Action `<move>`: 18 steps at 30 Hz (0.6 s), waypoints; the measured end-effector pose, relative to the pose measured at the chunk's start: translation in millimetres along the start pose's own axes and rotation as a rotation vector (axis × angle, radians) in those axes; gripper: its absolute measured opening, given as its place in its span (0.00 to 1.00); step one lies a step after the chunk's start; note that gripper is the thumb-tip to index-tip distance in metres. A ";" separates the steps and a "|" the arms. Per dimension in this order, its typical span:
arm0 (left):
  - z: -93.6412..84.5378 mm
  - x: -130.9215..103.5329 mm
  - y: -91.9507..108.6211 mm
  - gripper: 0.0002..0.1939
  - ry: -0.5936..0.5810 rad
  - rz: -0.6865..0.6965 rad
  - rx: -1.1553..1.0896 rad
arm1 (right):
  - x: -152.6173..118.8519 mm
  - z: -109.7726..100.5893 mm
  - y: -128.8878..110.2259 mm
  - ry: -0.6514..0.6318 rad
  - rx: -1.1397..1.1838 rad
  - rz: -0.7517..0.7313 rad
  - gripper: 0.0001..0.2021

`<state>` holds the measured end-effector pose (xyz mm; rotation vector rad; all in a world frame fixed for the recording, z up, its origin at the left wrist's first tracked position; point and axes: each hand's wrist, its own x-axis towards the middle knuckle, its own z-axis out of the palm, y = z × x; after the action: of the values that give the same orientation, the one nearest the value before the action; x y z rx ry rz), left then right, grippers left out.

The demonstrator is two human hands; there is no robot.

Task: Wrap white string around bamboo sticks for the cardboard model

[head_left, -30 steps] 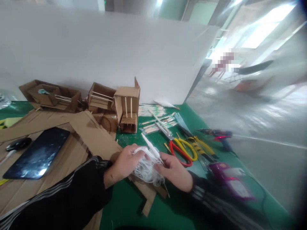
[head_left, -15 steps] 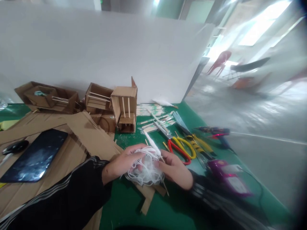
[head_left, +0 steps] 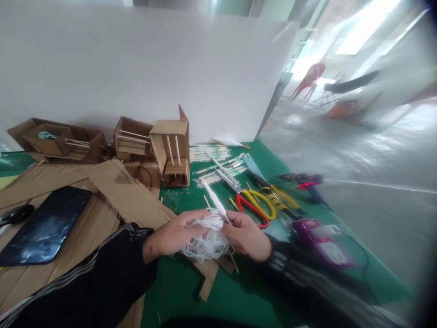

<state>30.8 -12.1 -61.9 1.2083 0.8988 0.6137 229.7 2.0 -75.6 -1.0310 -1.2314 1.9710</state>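
A loose tangle of white string (head_left: 208, 241) fills the space between my two hands above the green table. My left hand (head_left: 175, 234) is closed on the string, its thumb lying over the strands. Between thumb and fingers, my right hand (head_left: 247, 234) grips a thin wooden stick whose upper part carries a tapered white winding (head_left: 215, 200). The stick's bare lower end (head_left: 235, 263) sticks out below the right hand. Cut cardboard strips (head_left: 206, 278) lie under the string.
Scissors (head_left: 254, 205) with red and yellow handles, pliers (head_left: 283, 202), a glue gun (head_left: 307, 180) and a purple device (head_left: 322, 243) lie to the right. Wrapped sticks (head_left: 211, 153) and cardboard boxes (head_left: 172, 150) stand behind. A dark tablet (head_left: 46, 223) rests on cardboard at left.
The view has shifted slightly, so the whole scene sits a little further left and higher. Both hands keep their hold; the string tangle has changed shape a little.
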 end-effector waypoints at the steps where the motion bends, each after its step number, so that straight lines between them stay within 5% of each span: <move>1: 1.4 -0.8 1.6 0.18 0.000 0.055 0.083 | 0.0 0.8 -0.8 0.014 -0.002 0.001 0.18; 6: 9.9 0.7 2.7 0.17 0.269 0.160 0.564 | 0.4 3.5 -2.7 0.065 0.004 -0.005 0.18; 9: 11.3 3.5 -0.7 0.10 0.304 0.189 0.636 | 0.8 3.8 -1.4 0.071 0.028 -0.014 0.18; 14: 9.9 5.3 -4.3 0.04 0.354 0.220 0.540 | -0.5 1.6 -2.3 0.095 0.024 0.018 0.17; 18: 6.4 6.4 -4.7 0.05 0.318 0.138 0.177 | -1.9 -0.4 -4.6 0.114 0.009 0.042 0.17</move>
<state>39.3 -11.5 -67.5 1.3623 1.1614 0.8681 231.4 2.5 -71.0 -1.1567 -1.1465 1.9191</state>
